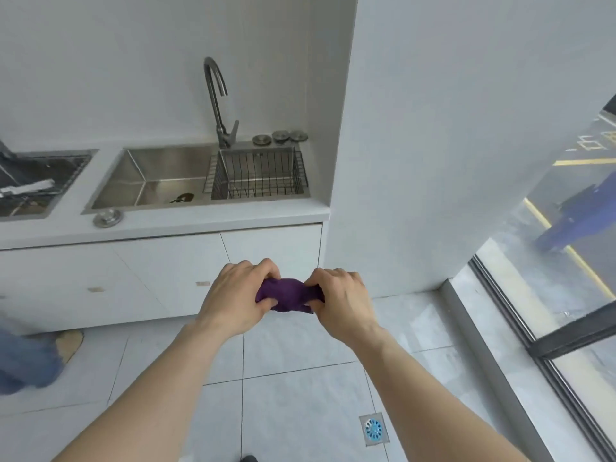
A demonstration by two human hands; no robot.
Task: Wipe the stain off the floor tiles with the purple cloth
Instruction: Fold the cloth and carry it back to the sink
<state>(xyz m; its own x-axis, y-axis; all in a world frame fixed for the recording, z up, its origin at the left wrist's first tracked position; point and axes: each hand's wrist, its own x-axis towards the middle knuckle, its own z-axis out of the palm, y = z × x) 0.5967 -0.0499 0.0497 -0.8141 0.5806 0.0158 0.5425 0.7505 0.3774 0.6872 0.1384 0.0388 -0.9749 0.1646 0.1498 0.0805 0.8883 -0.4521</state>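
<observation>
Purple cloth (289,295) bunched between your two hands, held in the air above the floor tiles (300,388).

Your left hand (235,295) grips its 9 o'clock end and your right hand (343,300) its 3 o'clock end, fingers of both clenched on the fabric. At 12 o'clock stands the steel sink (160,181) in the white surface (206,218); a floor drain (374,429) lies at 5 o'clock.
</observation>
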